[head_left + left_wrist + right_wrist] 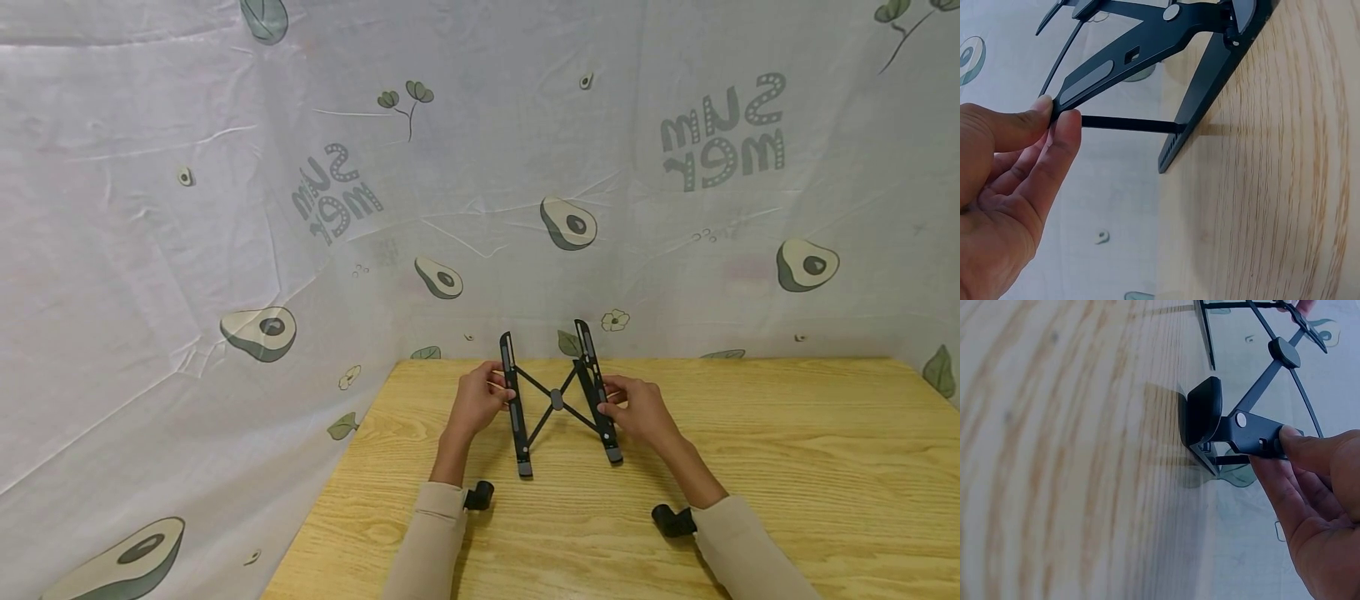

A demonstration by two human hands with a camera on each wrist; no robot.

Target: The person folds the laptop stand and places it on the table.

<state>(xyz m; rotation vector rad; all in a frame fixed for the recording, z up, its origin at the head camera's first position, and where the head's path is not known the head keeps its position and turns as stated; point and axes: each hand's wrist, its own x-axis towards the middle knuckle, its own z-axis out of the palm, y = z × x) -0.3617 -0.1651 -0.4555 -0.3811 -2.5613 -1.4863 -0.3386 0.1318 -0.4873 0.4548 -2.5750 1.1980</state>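
Pinched between thumb and fingers of the left hand [476, 402], the left rail [518, 425] of a folding laptop stand [557, 400] is held at nine o'clock from its central hub [1284, 352], the grip closed to the rail's thickness. At three o'clock, the right rail [606, 429] is pinched likewise by the right hand [637, 410]. Between the hands, near the table's far edge, the stand is spread, its crossed arms forming an X.

Equal pressure is best applied on both sides, with the rails moved evenly so that the hub is not twisted. Under the left rail, a strut [1129, 124] is met by a notched base leg [1207, 87]; whether it is seated in a notch cannot be told, so this is best checked. Fingertips should be held clear of the joints, where they could be nipped.

Toward ten o'clock, and across twelve, an avocado-printed sheet [480, 150] is hung close behind, so little room is left beyond the stand. Black wrist mounts are worn at seven [479, 495] and between four and five [673, 520]; contact with the wooden table [787, 483] should be avoided.
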